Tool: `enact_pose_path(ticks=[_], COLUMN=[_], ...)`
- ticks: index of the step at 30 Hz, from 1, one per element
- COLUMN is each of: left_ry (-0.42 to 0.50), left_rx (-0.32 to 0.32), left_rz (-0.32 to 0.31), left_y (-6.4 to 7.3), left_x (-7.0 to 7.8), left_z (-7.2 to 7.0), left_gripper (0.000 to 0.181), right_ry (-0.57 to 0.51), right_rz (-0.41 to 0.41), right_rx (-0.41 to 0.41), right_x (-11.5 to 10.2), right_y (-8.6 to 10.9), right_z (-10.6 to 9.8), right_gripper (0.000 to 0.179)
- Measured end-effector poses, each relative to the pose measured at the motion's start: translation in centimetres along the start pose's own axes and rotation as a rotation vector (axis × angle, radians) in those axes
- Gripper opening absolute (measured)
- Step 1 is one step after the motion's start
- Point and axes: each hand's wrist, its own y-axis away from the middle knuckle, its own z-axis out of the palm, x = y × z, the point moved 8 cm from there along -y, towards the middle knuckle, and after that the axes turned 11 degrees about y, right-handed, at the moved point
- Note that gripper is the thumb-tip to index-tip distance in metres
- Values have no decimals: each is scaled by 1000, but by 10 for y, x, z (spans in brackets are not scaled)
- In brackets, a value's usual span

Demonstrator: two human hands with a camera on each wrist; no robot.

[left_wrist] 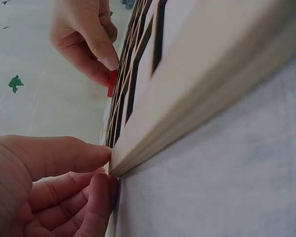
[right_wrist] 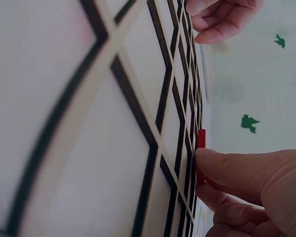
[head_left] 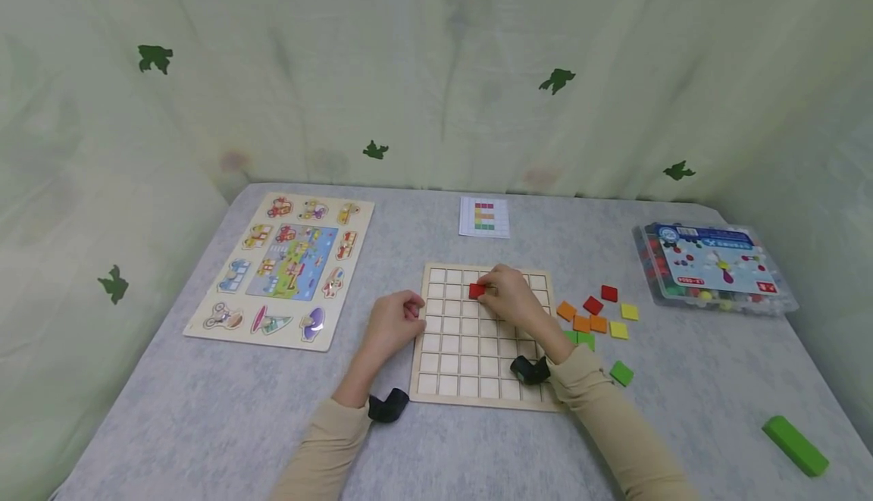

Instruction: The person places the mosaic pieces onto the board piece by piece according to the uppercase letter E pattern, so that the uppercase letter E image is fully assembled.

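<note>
A wooden grid board (head_left: 470, 401) with square cells lies flat in the middle of the table. My right hand (head_left: 511, 298) pinches a red square tile (head_left: 475, 291) over the upper part of the grid. In the right wrist view, the tile (right_wrist: 202, 139) stands out past the thumb, close against the grid lines. At the board's left edge, my left hand (head_left: 393, 327) pinches the rim between thumb and curled fingers, as the left wrist view shows. Loose red (head_left: 592, 305), orange (head_left: 598, 324), yellow (head_left: 618, 330) and green tiles (head_left: 621, 373) lie right of the board.
A small card (head_left: 483, 217) with a coloured grid pattern lies behind the board. To the left is a wooden picture puzzle (head_left: 293, 262) with knobbed pieces. On the right sit a clear plastic box (head_left: 714, 267) of colourful parts and a green block (head_left: 795, 446).
</note>
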Motion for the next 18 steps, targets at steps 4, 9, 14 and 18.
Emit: enact_pose_path(ticks=[4,9,14,18], left_ry=[-13,-8,1,-5], left_rx=[3,-6,-9,-18], left_rz=[-15,-11,1,5], left_y=[-2,-5,-10,-13], left_x=[0,2,1,0], left_z=[1,1,0,0], left_gripper=[20,20,21,21], right_ry=[-3,-14,6,23], right_rz=[-21,-40,-63,-65], right_rx=[10,22,26,21], right_x=[-2,-4,-7,-9], right_y=[0,-1,-7,-9], right_z=[0,-1,2,3], right_gripper=[22,21,20,22])
